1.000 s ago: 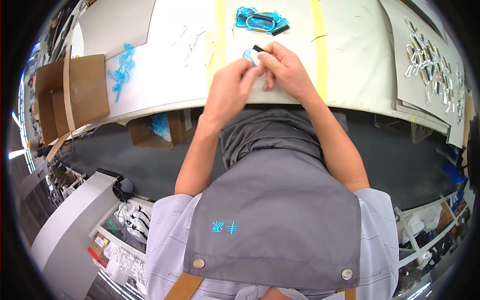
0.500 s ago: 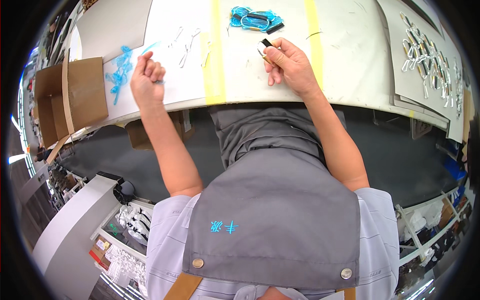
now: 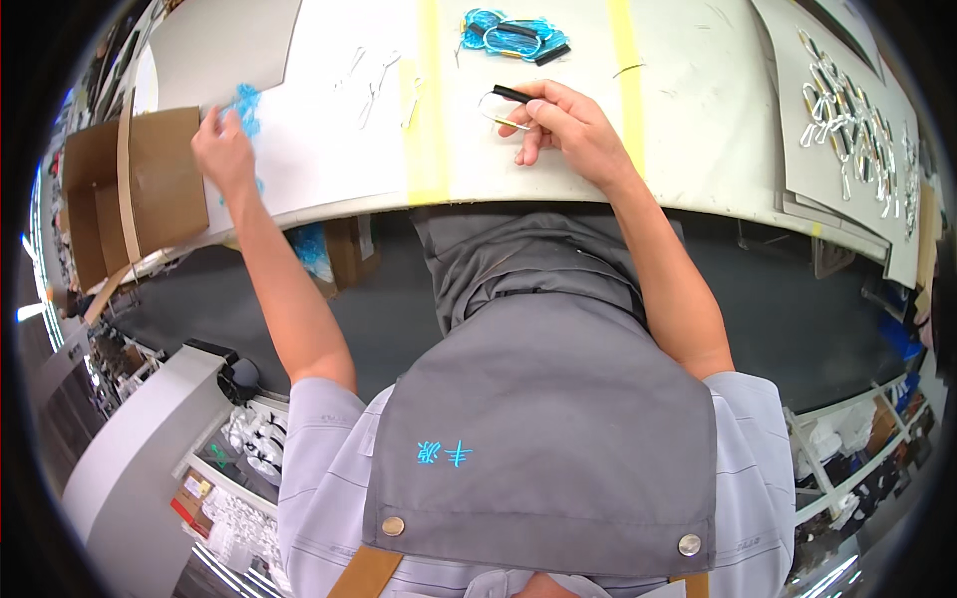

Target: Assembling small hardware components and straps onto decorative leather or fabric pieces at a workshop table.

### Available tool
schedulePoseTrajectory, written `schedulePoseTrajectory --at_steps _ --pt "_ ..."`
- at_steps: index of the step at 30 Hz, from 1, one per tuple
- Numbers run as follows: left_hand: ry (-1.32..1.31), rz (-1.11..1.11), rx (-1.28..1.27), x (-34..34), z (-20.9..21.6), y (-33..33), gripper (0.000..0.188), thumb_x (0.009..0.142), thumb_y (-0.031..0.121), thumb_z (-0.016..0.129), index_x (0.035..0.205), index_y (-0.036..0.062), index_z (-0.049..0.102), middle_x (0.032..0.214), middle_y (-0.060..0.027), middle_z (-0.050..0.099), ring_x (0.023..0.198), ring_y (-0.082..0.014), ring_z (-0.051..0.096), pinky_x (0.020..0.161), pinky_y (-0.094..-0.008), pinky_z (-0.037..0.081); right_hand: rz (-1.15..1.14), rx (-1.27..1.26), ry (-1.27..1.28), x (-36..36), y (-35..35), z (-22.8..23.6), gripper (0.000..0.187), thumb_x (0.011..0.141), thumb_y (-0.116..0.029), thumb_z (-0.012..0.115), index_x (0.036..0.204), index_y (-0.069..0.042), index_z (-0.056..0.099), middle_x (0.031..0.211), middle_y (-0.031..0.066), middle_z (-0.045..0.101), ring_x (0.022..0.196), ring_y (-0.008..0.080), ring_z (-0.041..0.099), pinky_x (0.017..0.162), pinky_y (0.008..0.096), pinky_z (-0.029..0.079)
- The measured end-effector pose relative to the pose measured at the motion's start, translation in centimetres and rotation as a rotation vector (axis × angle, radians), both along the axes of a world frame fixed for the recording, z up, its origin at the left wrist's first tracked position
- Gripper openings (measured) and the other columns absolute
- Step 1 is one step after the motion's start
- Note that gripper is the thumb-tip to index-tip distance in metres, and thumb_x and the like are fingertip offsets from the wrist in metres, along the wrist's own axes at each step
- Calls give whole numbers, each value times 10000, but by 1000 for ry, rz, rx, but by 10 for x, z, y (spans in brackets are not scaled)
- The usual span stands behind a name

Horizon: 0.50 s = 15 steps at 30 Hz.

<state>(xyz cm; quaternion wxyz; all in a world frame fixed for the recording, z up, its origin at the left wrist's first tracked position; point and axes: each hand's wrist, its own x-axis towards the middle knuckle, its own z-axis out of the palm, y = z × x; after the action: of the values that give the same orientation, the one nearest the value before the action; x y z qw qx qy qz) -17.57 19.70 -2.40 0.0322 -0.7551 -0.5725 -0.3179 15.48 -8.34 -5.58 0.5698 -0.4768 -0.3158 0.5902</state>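
My right hand point(image 3: 573, 130) is closed on a wire loop point(image 3: 488, 113) with a black sleeve along one side and a brass-coloured piece on the other. Above it on the table lies a bundle of similar loops point(image 3: 513, 35), wrapped in blue plastic. At the left, my left hand point(image 3: 224, 154) is over the table beside scraps of blue film point(image 3: 247, 105). Its fingers are bent and smeared by motion, and whether they hold anything is hidden. Several loose thin wire pieces point(image 3: 379, 80) lie on the white sheet between my hands.
An open cardboard box point(image 3: 164, 179) stands at the table's left edge. Many wire loops point(image 3: 847, 115) are spread on a grey board point(image 3: 797, 149) at the right. Yellow tape strips point(image 3: 427, 149) cross the white table. A grey sheet point(image 3: 219, 50) lies at the far left.
My left hand has moved left, to the blue film scraps. In my right hand the wire loop has turned, so its black sleeve and open curve show more.
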Motion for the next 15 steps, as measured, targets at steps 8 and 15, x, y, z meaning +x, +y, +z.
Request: schedulePoseTrajectory --at_steps 8,15 --pt "-390 -177 -339 79 0 -61 221 898 146 548 1024 13 672 751 -28 639 619 -52 535 570 -205 423 56 -79 36 6 1 -4 283 958 -120 420 1174 35 518 859 121 643 604 130 612 641 264 516" --pt "-402 -564 -1277 162 9 -176 350 930 331 533 920 9 671 653 19 547 559 -46 465 510 -198 378 -130 40 -114 -7 -3 -1 240 937 -107 529 1141 -6 605 905 73 648 717 120 638 680 231 507"
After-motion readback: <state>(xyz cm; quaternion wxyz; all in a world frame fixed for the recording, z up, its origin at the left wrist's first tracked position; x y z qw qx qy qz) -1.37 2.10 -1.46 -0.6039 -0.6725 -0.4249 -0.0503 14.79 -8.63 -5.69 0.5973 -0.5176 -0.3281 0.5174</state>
